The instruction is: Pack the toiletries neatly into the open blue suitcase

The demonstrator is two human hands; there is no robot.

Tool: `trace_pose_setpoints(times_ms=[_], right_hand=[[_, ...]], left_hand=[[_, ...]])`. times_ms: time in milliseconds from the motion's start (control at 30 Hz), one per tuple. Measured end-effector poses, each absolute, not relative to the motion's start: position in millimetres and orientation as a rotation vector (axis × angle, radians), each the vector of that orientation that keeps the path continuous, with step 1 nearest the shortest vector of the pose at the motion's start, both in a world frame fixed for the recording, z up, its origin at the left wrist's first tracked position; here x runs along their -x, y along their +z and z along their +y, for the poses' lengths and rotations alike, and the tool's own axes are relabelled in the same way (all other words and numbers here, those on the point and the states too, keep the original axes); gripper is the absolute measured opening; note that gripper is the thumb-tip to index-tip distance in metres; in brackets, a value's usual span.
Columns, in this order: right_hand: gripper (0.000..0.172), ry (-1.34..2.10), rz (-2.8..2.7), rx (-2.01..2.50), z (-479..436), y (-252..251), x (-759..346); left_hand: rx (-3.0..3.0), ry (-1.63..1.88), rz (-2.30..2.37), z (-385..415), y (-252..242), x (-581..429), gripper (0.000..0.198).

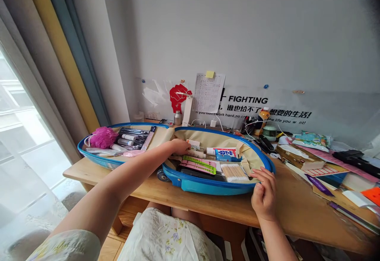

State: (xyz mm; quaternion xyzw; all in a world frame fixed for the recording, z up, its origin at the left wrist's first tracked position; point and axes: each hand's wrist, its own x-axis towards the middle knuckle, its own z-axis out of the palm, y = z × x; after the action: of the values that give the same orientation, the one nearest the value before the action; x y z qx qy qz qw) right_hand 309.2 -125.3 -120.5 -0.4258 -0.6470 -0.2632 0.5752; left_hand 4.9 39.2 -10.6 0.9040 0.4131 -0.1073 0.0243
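Observation:
A blue suitcase [204,187] lies unfolded on the desk, both halves facing up. My left hand [180,147] reaches into its right half, fingers closed beside a small clear bottle [196,154]; what they hold, if anything, is hidden. With curled fingers, my right hand [264,191] grips the rim at the right end. Around the hands lie a toothpaste tube [226,153], a pack of cotton swabs [234,172] and pink-and-green packets [198,164]. The left half contains a pink bath puff [103,137], white tubes [127,140] and dark tools in a clear pack [139,137].
The wooden desk [297,213] carries papers, a patterned packet [311,139] and a purple wrapper [320,185] at right. Behind the suitcase stand an orange bottle [262,121], a green jar [269,132] and a white lamp [187,110] with cables. Curtains [59,55] hang at left.

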Motion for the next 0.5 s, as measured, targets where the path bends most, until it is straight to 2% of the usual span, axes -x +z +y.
trace_pose_setpoints(times_ms=[500], right_hand=[[0.032,-0.653,-1.555,0.993,-126.5,-118.4,-309.4]], left_hand=[[-2.718,-0.269,1.207,35.2,-8.3,0.1,0.028]])
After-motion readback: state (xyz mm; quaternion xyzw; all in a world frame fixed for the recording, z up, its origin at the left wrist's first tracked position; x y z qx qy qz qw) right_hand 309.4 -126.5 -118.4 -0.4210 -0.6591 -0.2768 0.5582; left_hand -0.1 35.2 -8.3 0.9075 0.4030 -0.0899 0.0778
